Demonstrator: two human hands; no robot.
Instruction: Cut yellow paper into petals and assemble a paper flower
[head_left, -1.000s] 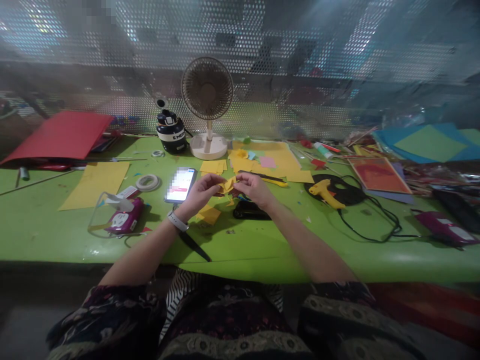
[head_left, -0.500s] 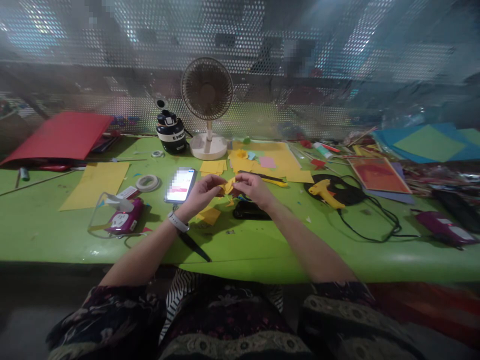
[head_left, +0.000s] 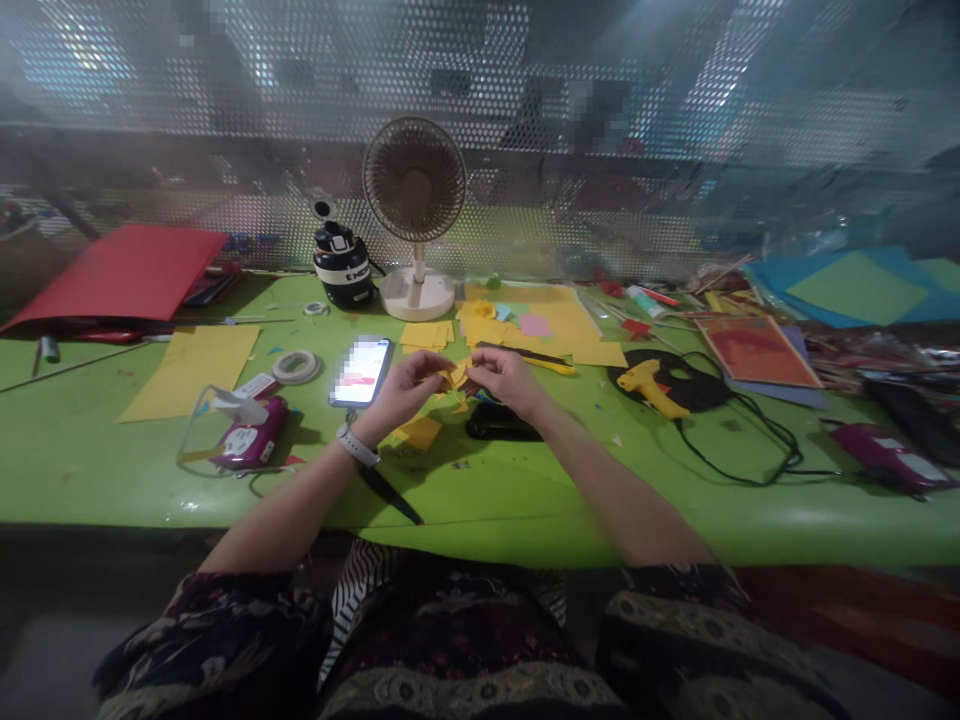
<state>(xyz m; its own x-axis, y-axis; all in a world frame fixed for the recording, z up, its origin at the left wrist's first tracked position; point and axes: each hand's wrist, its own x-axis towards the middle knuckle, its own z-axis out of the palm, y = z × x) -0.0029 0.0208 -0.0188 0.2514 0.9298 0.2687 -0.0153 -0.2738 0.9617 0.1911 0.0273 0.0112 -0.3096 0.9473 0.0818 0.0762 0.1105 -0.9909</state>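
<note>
Over the middle of the green table (head_left: 487, 500), a small piece of folded yellow paper (head_left: 459, 374) is pinched between both hands. My left hand (head_left: 411, 385) is closed on its left side, thumb against fingers, with a pale band on the wrist. From the other side, my right hand (head_left: 508, 376) grips it by thumb and fingertips. The fingers hide part of the paper. Below the hands lie a loose yellow square (head_left: 418, 432) and a black object (head_left: 501, 422). Just behind my right hand rests a yellow and black cutter (head_left: 551, 362).
A lit phone (head_left: 361, 371) and a tape roll (head_left: 295, 367) lie at left, near a purple power strip (head_left: 253, 435). At the back stand a fan (head_left: 416, 290) and a bottle (head_left: 343, 268). A yellow glue gun (head_left: 654, 388) rests at right, its cable trailing across the table.
Both hands stay almost in the same place, still on the yellow paper. The paper has turned very slightly between the fingers.
</note>
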